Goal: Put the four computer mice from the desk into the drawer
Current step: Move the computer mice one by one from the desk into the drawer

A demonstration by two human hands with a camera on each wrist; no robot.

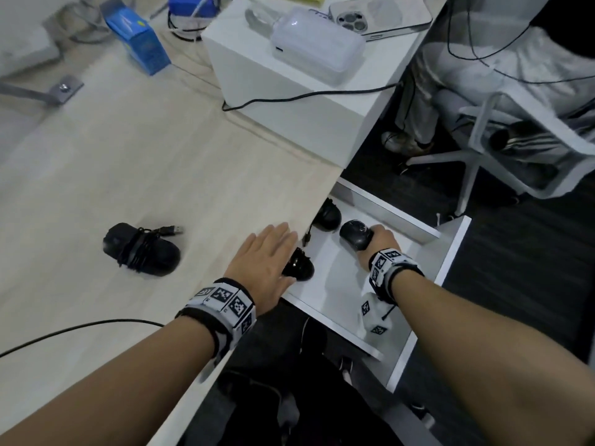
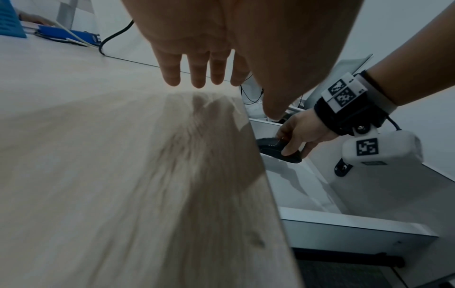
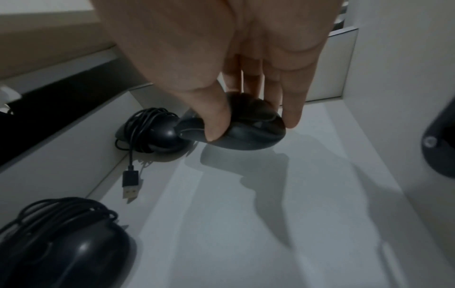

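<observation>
Mice: 4 black ones show, 3 at the drawer [image 1: 447, 265] and 1 on the desk [image 1: 128, 162]. The right hand [image 1: 381, 244] is inside the open white drawer and pinches mouse 3 [image 1: 355, 235] from above, thumb on one side and fingers curled down the other; in the right wrist view the mouse sits just above its shadow on the drawer floor, and whether it touches the floor cannot be told. Mouse 1 [image 1: 328, 214] lies at the drawer's far end, partly under the desk edge, its cord wound around it and a USB plug [image 3: 130, 183] trailing onto the floor beside it. Mouse 2 [image 1: 297, 267] lies nearer, by the left wall of the drawer, also cord-wrapped, partly hidden under the left hand in the head view. The left hand [image 1: 267, 259] is flat and relaxed above the desk's right edge, fingers straight and slightly spread, holding nothing; the left wrist view shows its shadow on the wood below. Mouse 4 [image 1: 141, 249] lies on the desk well left of that hand, cord bundled around its body with the plug sticking out to the right. Farther back on the desk stand a white box [image 1: 289, 101] with a white case [image 1: 315, 49] and a phone [image 1: 380, 16] on top, and a blue carton [image 1: 138, 37].
</observation>
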